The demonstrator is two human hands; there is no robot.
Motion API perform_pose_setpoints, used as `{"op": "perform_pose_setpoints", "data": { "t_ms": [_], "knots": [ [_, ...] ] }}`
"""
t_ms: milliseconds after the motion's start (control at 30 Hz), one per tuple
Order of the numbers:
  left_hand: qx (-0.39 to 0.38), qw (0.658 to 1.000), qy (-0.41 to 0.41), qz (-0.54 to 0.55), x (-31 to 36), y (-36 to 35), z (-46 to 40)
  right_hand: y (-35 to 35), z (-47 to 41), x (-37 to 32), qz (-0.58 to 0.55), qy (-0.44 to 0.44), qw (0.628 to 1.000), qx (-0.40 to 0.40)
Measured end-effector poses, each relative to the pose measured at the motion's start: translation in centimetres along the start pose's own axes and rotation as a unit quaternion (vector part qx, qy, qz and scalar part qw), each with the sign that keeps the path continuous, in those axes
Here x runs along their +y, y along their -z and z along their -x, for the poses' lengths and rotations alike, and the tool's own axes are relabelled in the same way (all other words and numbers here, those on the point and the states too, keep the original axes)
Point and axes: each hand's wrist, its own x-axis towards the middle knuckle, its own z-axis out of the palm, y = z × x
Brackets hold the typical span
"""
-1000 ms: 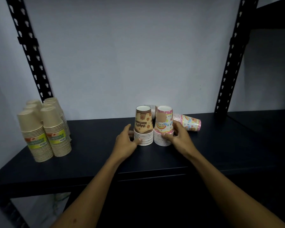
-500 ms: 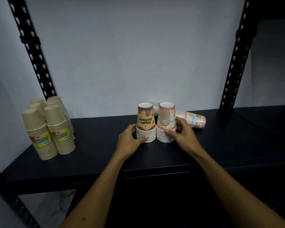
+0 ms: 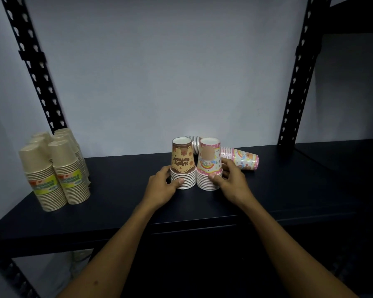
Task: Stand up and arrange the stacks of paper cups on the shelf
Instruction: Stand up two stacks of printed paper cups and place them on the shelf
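Two short stacks of printed paper cups stand upside down, side by side, mid-shelf: a brown stack (image 3: 183, 166) and a pink stack (image 3: 209, 164). My left hand (image 3: 163, 186) grips the base of the brown stack, thumb across its front rims. My right hand (image 3: 232, 182) grips the base of the pink stack from the right. Behind them, a pink stack (image 3: 240, 158) lies on its side to the right. Another stack (image 3: 194, 143) lies on its side, mostly hidden behind the two standing ones.
Several tall stacks of plain brown cups (image 3: 54, 168) stand at the left end of the black shelf (image 3: 289, 190). Perforated black uprights rise at back left (image 3: 33, 63) and back right (image 3: 297, 72). A white wall closes the back.
The two standing stacks have shifted slightly away from me on the shelf under my hands. Both grips look the same. The camera has moved closer.
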Motion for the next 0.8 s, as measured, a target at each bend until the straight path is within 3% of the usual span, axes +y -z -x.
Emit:
{"op": "perform_pose_setpoints", "data": {
  "t_ms": [333,800],
  "knots": [
    [-0.046,0.998,-0.018,-0.025,2.9,-3.1,0.4,4.9,2.6,0.0,0.041,-0.006,0.999,0.027],
    [-0.124,0.988,-0.088,-0.03,10.9,-16.3,-1.3,18.9,4.0,2.3,0.089,-0.089,0.986,0.112]
  ]
}}
